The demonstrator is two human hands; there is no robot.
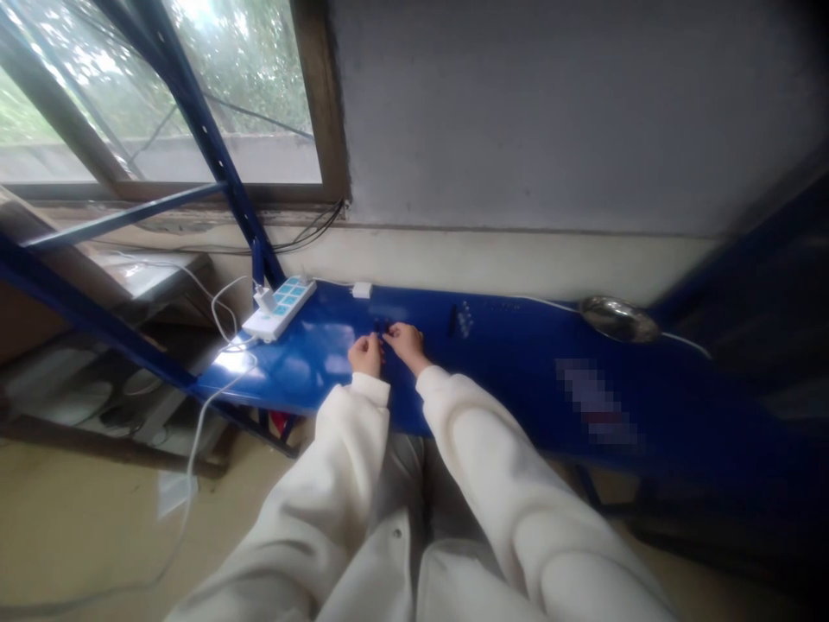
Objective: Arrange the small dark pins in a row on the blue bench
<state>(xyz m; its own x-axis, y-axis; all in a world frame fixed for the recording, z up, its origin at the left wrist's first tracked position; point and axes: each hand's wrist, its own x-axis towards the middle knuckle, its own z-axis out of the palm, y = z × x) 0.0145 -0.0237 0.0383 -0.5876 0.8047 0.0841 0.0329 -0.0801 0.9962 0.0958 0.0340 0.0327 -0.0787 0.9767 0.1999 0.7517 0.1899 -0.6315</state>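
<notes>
Close together over the blue tabletop (311, 363) are my left hand (366, 355) and my right hand (406, 342). Both have their fingers closed in a pinch. A small dark piece (379, 328) shows between the fingertips, too small and blurred to name; which hand grips it is hard to make out. To the right of my right hand lie a dark elongated item (452, 320) and a cluster of small pale, shiny pieces (465, 320).
A white power strip (280, 309) with a plug in it sits at the tabletop's left end, its cable hanging down. A white adapter (362, 290) lies at the back edge. A shiny metal lamp-like object (620, 319) is at the right. A blue metal frame (194, 112) rises at the left.
</notes>
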